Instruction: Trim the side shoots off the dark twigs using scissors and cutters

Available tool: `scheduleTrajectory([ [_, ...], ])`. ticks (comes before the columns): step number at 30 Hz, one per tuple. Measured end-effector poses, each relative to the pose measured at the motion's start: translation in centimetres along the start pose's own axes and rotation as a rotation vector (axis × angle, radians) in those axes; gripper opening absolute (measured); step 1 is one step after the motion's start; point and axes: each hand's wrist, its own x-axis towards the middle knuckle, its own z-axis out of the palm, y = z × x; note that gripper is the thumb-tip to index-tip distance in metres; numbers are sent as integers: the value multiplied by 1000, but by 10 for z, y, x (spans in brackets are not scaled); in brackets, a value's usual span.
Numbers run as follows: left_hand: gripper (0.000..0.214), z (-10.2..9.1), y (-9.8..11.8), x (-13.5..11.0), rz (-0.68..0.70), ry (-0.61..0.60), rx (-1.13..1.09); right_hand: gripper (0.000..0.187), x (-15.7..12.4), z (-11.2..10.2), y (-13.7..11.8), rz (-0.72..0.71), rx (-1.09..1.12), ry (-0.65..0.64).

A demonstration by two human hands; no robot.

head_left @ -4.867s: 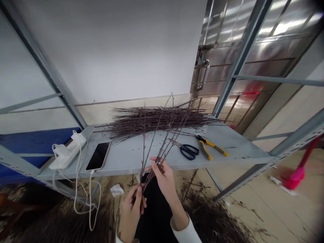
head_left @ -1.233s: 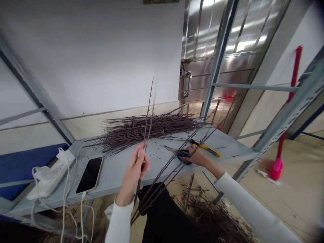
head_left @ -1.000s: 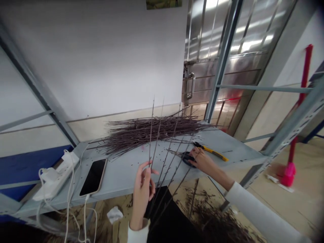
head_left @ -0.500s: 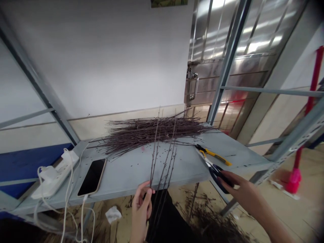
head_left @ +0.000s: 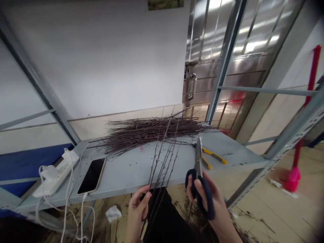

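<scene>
My left hand (head_left: 138, 211) pinches a few thin dark twigs (head_left: 162, 158) near their lower part, below the shelf's front edge; the twigs rise and lean right over the grey metal shelf (head_left: 131, 168). My right hand (head_left: 211, 206) grips blue-handled scissors (head_left: 198, 179) by the loops, blades closed and pointing up, just right of the held twigs. A large pile of cut twigs (head_left: 152, 130) lies across the back of the shelf.
Yellow-handled pliers (head_left: 212, 156) lie on the shelf at right. A phone (head_left: 92, 170) on a charging cable and a white power strip (head_left: 54, 172) sit at left. More twigs litter the floor (head_left: 217, 222). Steel uprights (head_left: 222, 60) frame the shelf; a steel door stands behind.
My right hand has picked the scissors off the shelf and brought them in front of me, blades upright. My left hand has lowered the held twigs toward my lap.
</scene>
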Motion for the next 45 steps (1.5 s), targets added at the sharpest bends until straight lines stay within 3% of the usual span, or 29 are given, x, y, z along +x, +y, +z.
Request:
scheduleTrajectory([
  [4, 40, 2, 4, -2, -33, 18, -14, 34, 2, -2, 13, 1, -95, -142],
  [14, 39, -5, -1, -1, -40, 28, -32, 43, 2, -8, 39, -88, -121, -145],
  [21, 35, -11, 4, -3, -31, -38, 12, 39, -4, -5, 33, -139, -83, -186],
  [27, 34, -19, 1, 0, -45, -74, 94, 62, -9, -7, 24, -105, -55, -154],
  [34, 30, -24, -2, 1, -22, -94, 124, 65, -11, -12, 30, -91, -83, -144],
  [45, 34, -28, -2, -2, -55, -190, 205, 52, -6, -12, 18, -148, -92, -209],
])
